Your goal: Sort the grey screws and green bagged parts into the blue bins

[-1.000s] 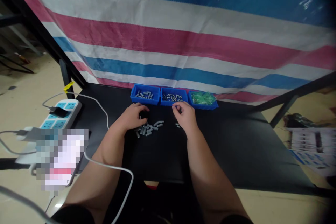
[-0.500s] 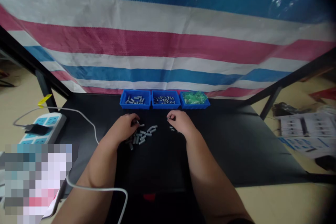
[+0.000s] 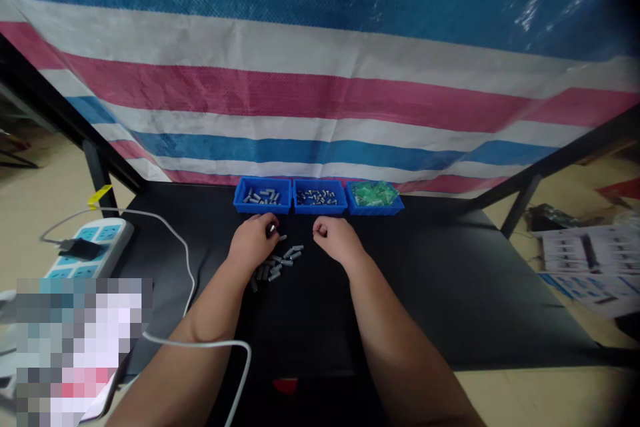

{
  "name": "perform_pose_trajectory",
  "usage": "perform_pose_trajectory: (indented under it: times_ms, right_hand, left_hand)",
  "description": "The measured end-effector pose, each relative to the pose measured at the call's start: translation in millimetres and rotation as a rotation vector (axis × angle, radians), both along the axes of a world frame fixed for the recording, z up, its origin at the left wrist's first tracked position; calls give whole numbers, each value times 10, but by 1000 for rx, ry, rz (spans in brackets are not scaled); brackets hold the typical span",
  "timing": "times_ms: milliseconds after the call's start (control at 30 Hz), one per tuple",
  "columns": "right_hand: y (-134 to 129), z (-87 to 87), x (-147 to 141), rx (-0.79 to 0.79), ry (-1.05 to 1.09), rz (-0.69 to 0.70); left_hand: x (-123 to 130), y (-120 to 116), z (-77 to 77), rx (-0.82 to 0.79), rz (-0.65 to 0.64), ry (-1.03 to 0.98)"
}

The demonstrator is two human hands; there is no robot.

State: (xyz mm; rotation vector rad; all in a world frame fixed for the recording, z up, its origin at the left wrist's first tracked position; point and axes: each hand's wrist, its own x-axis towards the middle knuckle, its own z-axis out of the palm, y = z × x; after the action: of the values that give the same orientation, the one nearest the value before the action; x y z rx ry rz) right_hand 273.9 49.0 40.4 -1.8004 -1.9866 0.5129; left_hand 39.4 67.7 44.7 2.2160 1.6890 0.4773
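Head view: left hand (image 3: 254, 240) partly hides its metal piece (image 3: 273, 229).

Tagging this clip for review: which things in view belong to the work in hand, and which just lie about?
Likely in the work:
left hand, metal piece at fingertips
right hand, contents unclear
loose metal cylinders
left blue tray
middle blue tray
right blue tray, perhaps

Seemingly lying about:
power strip
black plug
white cable

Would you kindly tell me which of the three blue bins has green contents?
The right bin: its contents are mostly green, whereas the left bin and middle bin hold silvery parts.
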Motion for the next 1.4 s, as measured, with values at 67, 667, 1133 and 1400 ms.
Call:
perform_pose_trajectory:
  times_ms: [67, 667, 1133, 1400]
  right_hand:
    - [-5, 5, -16, 29, 16, 16]
    - [56, -18, 191, 336, 209, -105]
    - [-26, -47, 489, -103, 72, 25]
    - [40, -120, 412, -13, 147, 41]
  left_hand:
    - [1, -5, -14, 8, -17, -21]
    - [18, 111, -44, 323, -53, -385]
    - [170, 42, 14, 249, -1, -33]
    - [378, 0, 55, 277, -51, 54]
